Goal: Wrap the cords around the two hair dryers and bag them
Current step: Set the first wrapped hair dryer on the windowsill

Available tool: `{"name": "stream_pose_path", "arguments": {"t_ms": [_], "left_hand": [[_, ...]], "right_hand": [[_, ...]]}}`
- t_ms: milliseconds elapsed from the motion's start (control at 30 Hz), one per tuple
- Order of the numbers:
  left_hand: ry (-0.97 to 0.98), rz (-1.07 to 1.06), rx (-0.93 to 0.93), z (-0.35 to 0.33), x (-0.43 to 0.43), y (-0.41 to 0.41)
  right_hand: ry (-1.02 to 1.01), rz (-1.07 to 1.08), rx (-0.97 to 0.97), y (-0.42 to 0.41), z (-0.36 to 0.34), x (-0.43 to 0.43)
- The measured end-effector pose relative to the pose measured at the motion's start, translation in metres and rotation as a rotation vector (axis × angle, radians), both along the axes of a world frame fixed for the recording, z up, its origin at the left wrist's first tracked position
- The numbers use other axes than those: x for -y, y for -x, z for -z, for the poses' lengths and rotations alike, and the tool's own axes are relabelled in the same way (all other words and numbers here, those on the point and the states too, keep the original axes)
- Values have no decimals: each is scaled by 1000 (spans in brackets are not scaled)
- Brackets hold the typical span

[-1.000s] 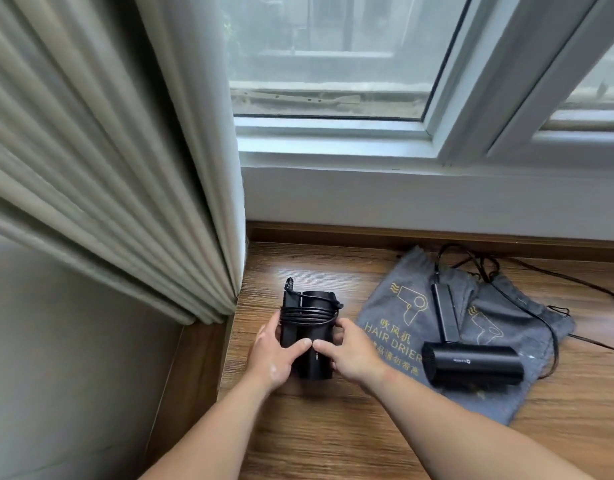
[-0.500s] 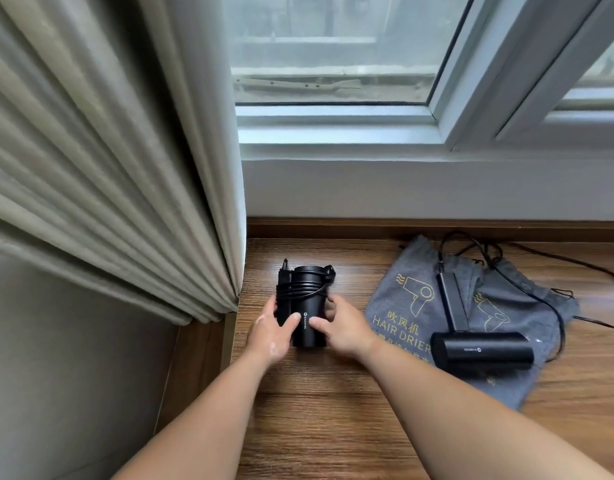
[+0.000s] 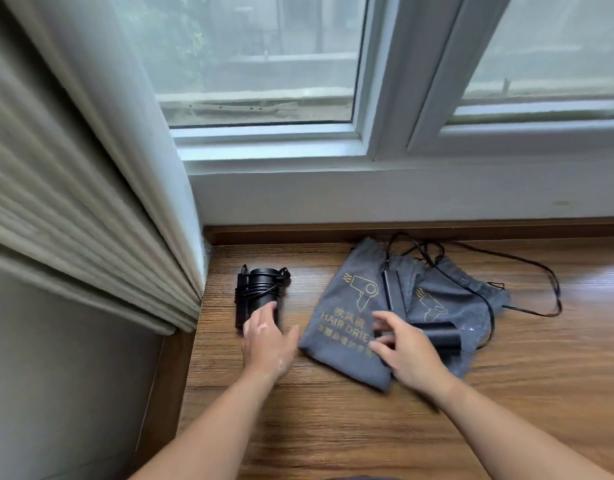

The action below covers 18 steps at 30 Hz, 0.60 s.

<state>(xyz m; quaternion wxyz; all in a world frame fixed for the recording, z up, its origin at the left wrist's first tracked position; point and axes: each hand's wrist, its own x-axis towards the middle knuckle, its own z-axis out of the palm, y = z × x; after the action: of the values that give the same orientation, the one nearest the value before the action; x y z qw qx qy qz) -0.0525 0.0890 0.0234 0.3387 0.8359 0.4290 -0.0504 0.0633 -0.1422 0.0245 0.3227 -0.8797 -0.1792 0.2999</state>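
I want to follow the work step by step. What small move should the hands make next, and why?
Probably the right hand should close on the second hair dryer and lift it off the grey bags: its cord lies loose, while the first hair dryer is already wrapped.

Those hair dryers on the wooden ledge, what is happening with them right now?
A person is packing two hair dryers. The wrapped dryer lies by the curtain with its cord wound around it, the left hand just at its near end. The right hand reaches for the second dryer, which lies on two grey bags; its loose cord trails across the ledge, not yet wrapped. Nothing is bagged yet.
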Motion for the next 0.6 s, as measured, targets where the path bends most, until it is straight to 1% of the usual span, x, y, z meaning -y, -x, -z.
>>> {"name": "stream_pose_path", "arguments": {"t_ms": [67,167,233,300,367,500,600], "left_hand": [[-2,55,10,-3,28,-10],[112,221,31,0,71,-29],[185,372,-3,3,101,-43],[217,461,-33,6,127,-57],[234,456,-58,10,144,-69],[259,356,-137,19,154,-81],[340,234,-108,26,155,-79]], "right_hand": [[47,31,102,-12,-4,37],[117,85,213,-30,0,82],[163,84,178,-40,8,103],[196,68,111,-47,17,115],[200,38,72,-51,25,119],[207,-6,56,-55,38,122],[211,6,44,-56,41,120]]}}
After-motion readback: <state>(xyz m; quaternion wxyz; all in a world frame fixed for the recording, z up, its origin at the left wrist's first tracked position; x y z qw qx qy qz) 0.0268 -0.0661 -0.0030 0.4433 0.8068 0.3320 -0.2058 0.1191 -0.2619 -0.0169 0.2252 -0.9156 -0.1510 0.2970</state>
